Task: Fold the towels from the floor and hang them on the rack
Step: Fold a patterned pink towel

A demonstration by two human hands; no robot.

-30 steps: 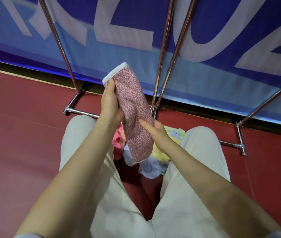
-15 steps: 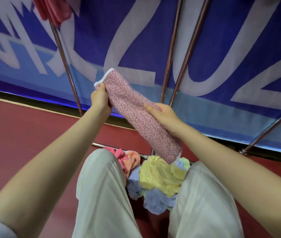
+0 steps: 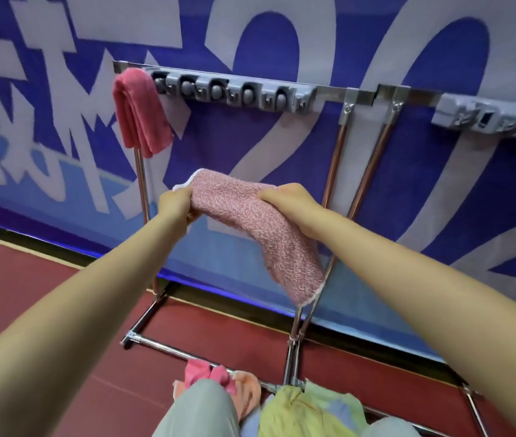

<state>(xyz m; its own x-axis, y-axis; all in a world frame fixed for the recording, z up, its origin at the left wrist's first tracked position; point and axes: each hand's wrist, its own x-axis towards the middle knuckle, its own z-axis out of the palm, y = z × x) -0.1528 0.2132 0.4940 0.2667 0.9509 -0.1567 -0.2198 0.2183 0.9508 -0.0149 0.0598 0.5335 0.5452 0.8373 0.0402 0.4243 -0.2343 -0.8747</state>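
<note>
A folded, speckled pink towel (image 3: 250,222) with a white edge is held in the air in front of the metal rack (image 3: 332,93). My left hand (image 3: 176,205) grips its upper left end. My right hand (image 3: 294,205) grips it near the middle, and the lower end hangs down to the right. The towel is well below the rack's top bar. A folded darker pink towel (image 3: 140,115) hangs over the left end of that bar. On the floor between my knees lies a pile of loose towels (image 3: 285,402) in pink, peach, yellow, green and blue.
Grey clip strips (image 3: 234,91) run along the rack's top bar, with another strip (image 3: 489,119) at the right. The rack's copper uprights (image 3: 335,162) and chrome floor bars (image 3: 162,345) stand on a red floor. A blue and white banner (image 3: 281,42) hangs close behind.
Both hands have lifted the speckled towel upward and tipped it from upright toward level. My view has risen, and the rack's top bar with the hung pink towel now shows.
</note>
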